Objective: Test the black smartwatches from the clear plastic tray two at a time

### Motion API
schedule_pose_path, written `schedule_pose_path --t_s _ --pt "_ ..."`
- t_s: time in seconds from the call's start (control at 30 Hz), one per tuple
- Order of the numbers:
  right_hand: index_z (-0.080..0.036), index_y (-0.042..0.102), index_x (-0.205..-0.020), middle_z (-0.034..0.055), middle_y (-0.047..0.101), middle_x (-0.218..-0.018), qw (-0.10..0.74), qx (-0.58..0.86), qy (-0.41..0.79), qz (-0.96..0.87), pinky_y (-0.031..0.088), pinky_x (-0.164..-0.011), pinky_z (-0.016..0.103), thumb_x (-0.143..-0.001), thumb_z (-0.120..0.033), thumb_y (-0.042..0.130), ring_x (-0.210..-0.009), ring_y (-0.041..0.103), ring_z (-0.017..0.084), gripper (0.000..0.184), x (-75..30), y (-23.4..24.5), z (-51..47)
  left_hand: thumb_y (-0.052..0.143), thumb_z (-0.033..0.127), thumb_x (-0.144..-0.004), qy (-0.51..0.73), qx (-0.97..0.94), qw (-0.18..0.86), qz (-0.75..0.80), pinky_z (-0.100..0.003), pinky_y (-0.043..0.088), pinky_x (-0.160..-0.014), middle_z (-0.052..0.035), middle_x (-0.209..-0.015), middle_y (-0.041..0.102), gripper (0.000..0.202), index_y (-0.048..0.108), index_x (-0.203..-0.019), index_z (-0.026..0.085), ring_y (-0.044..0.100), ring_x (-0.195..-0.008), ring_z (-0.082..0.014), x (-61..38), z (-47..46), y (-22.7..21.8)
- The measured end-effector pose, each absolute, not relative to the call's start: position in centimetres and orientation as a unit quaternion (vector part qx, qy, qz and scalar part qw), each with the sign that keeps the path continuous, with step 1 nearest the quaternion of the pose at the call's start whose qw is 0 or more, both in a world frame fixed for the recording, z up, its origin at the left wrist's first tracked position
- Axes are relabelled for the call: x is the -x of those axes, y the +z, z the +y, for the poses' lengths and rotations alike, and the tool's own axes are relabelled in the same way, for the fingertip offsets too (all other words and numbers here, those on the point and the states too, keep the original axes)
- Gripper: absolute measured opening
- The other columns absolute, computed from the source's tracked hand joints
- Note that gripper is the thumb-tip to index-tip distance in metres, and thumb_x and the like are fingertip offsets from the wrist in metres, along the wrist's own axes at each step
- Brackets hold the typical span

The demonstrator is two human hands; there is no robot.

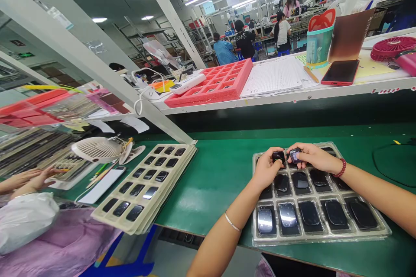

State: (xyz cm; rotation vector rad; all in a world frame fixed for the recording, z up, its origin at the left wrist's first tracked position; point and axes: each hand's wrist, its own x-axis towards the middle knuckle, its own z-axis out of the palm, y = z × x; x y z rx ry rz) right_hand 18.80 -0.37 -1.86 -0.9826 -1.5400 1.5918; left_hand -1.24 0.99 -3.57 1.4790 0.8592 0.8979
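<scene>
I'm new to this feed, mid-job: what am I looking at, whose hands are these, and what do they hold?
One view only, from a camera on the worker's head, looking down at bare hands; there is no machine. The left hand pinches a small dark piece, the right hand a similar piece, both above a clear tray of dark glossy parts on the green table. Further left lie a stack of beige trays and a white fan; another person's hand shows there.

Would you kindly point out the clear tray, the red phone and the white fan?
clear tray [325,238]: head view, front rim.
red phone [340,71]: head view, screen centre.
white fan [97,149]: head view, grille centre.
</scene>
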Motion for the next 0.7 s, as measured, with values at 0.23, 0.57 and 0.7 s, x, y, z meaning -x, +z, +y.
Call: schedule_pose_path --t_s 0.23,0.57,0.7 --pt "-0.014 0.057 -0.107 0.0065 0.065 -0.090 0.355 0.379 0.614 -0.594 0.049 -0.057 0.024 -0.083 -0.031 0.057 -0.057 0.055 0.008 0.029 -18.82 -1.99 -0.39 0.050 0.009 -0.076 0.383 -0.634 0.565 0.362 -0.028 0.052 -0.072 -0.0065 -0.094 0.063 0.034 0.054 -0.109 0.016 0.062 -0.077 -0.0142 1.29 1.03 -3.80" --pt "-0.015 0.056 -0.106 0.0054 0.065 -0.090 0.353 0.379 0.620 -0.590 0.049 -0.058 0.022 -0.084 -0.030 0.056 -0.057 0.054 0.007 0.027 -18.78 -1.86 -0.43 0.048 0.009 -0.076 0.378 -0.636 0.567 0.363 -0.028 0.052 -0.073 -0.0060 -0.095 0.063 0.034 0.054 -0.109 0.016 0.061 -0.074 -0.0129 1.29 0.97 -3.70" --pt "-0.015 0.057 -0.106 0.0056 0.065 -0.089 0.355 0.382 0.620 -0.586 0.049 -0.057 0.023 -0.083 -0.032 0.058 -0.056 0.054 0.008 0.029 -18.73 -1.77 -0.46 0.049 0.009 -0.077 0.377 -0.639 0.564 0.363 -0.029 0.052 -0.073 -0.0063 -0.095 0.063 0.034 0.054 -0.110 0.016 0.061 -0.075 -0.0135 1.30 0.99 -3.78"
